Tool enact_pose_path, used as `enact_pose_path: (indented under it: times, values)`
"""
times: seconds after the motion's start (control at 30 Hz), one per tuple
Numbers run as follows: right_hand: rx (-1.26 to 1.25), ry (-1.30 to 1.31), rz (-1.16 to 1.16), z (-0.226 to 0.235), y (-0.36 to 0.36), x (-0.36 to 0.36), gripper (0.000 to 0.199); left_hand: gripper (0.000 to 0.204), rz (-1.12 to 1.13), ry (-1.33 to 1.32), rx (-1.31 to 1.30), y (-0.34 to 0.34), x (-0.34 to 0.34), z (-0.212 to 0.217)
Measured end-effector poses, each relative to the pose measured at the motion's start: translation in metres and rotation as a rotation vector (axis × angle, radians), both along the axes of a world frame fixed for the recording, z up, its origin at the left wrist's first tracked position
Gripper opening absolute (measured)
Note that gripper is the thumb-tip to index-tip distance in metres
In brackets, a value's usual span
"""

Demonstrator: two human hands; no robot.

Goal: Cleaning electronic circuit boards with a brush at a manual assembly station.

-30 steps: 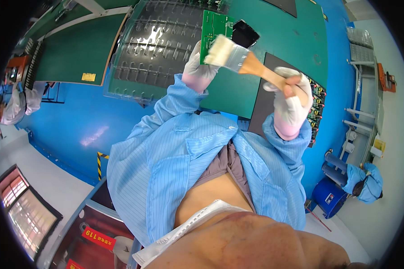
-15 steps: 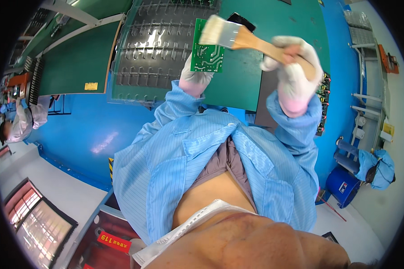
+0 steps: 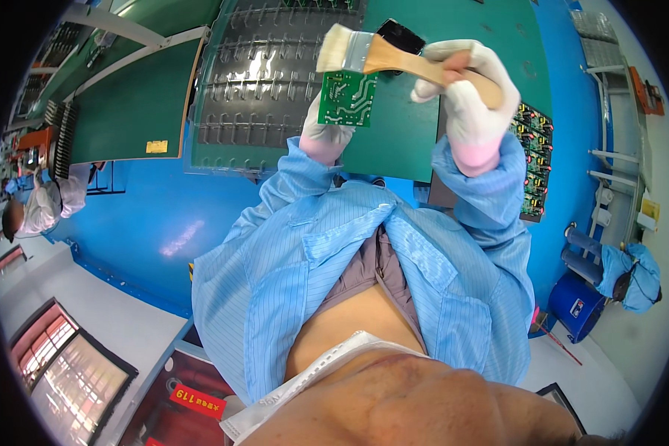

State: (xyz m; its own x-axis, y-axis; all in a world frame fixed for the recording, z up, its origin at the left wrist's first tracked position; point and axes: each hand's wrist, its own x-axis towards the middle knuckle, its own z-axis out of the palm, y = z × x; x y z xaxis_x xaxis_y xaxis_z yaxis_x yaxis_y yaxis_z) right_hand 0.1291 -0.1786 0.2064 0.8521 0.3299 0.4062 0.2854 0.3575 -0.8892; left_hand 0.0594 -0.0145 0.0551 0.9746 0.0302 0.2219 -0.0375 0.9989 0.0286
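two gloved hands are raised over the green tabletop (image 3: pixel 490 30). a green circuit board (image 3: pixel 347 98) is pinched from below in the closed grip of the left hand (image 3: pixel 325 134). a wooden-handled brush (image 3: pixel 394 58) is clasped by the right hand (image 3: pixel 470 97), its bristles at the board's twelve o'clock edge. a clear tray (image 3: pixel 267 82) lies at nine o'clock.

A small green circuit board (image 3: pixel 347 98) is held upright by its lower edge, its pale solder traces facing the camera. A flat paintbrush (image 3: pixel 394 58) (pale bristles, metal ferrule, light wooden handle) lies nearly level across the board's top edge, with the bristles pointing left and touching it.
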Motion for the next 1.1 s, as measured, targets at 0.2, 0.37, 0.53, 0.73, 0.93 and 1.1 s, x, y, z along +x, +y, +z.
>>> enact_pose_path:
  times: [0.2, 0.37, 0.53, 0.73, 0.93, 1.1]
  values:
    - [-0.139, 0.090, -0.095, -0.009, -0.028, 0.001, 0.018, 0.034, 0.052, 0.012, -0.030, 0.003, -0.002, 0.009]
    - [-0.041, 0.064, -0.137, -0.004, -0.025, -0.005, 0.017, 0.036, 0.225, 0.090, 0.198, 0.011, 0.002, -0.015]
    - [0.141, 0.240, -0.121, -0.013, -0.015, -0.008, 0.017, 0.039, 0.147, 0.156, 0.002, 0.007, 0.003, -0.015]
    - [0.085, 0.192, -0.082, -0.022, 0.000, -0.024, 0.010, 0.041, 0.124, 0.032, 0.016, 0.006, 0.008, -0.019]
    - [-0.011, 0.036, -0.049, -0.036, 0.003, -0.056, 0.008, 0.040, 0.270, 0.266, 0.183, 0.013, 0.003, -0.018]
    - [-0.277, -0.090, -0.132, -0.040, -0.033, -0.042, 0.007, 0.039, 0.123, -0.012, -0.068, 0.024, 0.011, -0.031]
